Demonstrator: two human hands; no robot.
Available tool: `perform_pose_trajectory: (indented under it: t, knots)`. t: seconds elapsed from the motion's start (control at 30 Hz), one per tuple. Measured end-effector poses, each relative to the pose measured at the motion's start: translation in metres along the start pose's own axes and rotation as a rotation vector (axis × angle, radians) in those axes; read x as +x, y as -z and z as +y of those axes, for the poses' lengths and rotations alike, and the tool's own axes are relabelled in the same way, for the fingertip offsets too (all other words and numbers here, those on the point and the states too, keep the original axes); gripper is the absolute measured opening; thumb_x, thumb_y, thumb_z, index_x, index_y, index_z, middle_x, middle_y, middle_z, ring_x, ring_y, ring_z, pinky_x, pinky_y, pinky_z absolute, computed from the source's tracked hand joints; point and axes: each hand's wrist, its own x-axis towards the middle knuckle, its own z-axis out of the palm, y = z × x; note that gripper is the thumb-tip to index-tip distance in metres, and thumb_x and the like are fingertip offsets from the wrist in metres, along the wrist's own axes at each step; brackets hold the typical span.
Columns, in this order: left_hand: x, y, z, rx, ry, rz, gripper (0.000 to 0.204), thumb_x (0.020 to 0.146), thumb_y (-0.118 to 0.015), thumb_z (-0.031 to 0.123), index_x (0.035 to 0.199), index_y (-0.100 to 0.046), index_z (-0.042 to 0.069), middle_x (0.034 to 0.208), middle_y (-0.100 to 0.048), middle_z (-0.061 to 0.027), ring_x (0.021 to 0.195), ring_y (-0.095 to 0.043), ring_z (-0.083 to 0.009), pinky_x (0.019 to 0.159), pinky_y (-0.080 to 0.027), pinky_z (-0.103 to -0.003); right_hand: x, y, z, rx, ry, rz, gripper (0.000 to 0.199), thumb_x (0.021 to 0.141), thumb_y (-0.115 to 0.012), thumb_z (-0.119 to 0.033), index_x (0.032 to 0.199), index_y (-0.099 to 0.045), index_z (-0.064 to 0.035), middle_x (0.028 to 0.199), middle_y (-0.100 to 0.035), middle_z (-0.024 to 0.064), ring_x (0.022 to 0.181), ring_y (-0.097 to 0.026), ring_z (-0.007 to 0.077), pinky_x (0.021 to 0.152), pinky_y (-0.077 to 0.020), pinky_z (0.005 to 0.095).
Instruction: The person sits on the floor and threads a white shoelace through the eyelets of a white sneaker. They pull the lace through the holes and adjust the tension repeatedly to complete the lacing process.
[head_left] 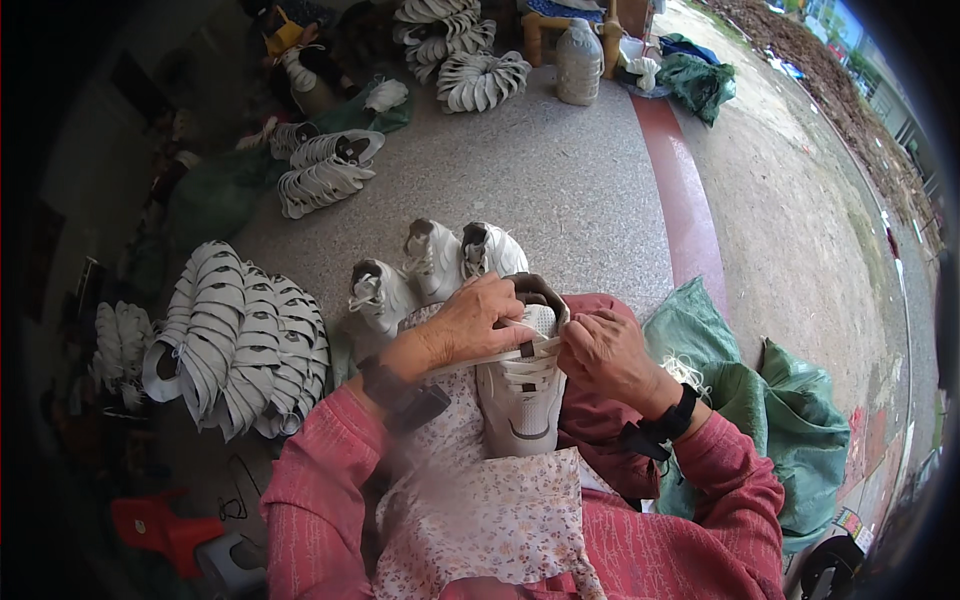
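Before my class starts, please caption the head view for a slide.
Left hand at the opening of a white shoe, right hand pinching its lace, three more shoes beyond.

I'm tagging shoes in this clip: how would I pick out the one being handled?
Find the floral apron at the bottom middle. Just above it, between the person's left hand and right hand, sits a white shoe, toe toward the person. Unlike the three white shoes beyond it, this one has both hands at it.

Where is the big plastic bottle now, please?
In the head view, the bottle stands near the top, right of centre, beside a curved row of white shoe uppers.
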Motion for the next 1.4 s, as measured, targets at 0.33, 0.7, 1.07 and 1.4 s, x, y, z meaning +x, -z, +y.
perform_pose_trajectory:
  t: [0.33,0.7,1.07,1.4]
  knots:
    - [-0.002,-0.007,-0.004,-1.282,0.373,0.104,0.026,0.093,-0.064,0.012,0.068,-0.057,0.01,0.07,-0.042,0.0075,0.069,-0.041,-0.0036,0.072,-0.036,-0.022,-0.021,-0.004,0.002,0.179,-0.176,-0.053,0.018,0.076,-0.067,-0.011,0.085,-0.052,-0.0052,0.08,-0.058,0.01,0.073,-0.061,0.0304,0.072,-0.0469,0.0391]
    - [-0.023,-0.004,0.009,-0.702,0.252,0.103,0.029,0.103,-0.056,0.027,0.09,-0.07,0.005,0.125,-0.053,-0.0002,0.106,-0.05,-0.0097,0.093,-0.04,-0.025,0.021,-0.013,0.013,0.608,-0.318,0.204,0.02,0.087,-0.062,-0.012,0.105,-0.063,-0.0036,0.107,-0.065,0.0141,0.102,-0.059,0.0336,0.086,-0.0489,0.0424]
    - [-0.039,-0.02,0.02,-0.737,0.175,0.046,0.031,0.102,-0.055,0.028,0.085,-0.068,0.006,0.117,-0.053,-0.0028,0.103,-0.048,-0.0102,0.092,-0.04,-0.026,-0.017,-0.014,-0.006,0.551,-0.403,0.149,0.03,0.087,-0.064,-0.014,0.114,-0.059,-0.0035,0.099,-0.067,0.0138,0.096,-0.06,0.0336,0.088,-0.0486,0.043]
    - [-0.036,-0.03,0.021,-1.098,0.304,0.173,0.035,0.101,-0.056,0.037,0.099,-0.065,0.004,0.109,-0.057,-0.0032,0.1,-0.052,-0.0103,0.094,-0.039,-0.025,0.019,-0.008,0.008,0.497,-0.423,-0.101,0.031,0.088,-0.073,-0.027,0.104,-0.068,-0.0006,0.094,-0.069,0.0104,0.09,-0.061,0.025,0.083,-0.0486,0.0359]
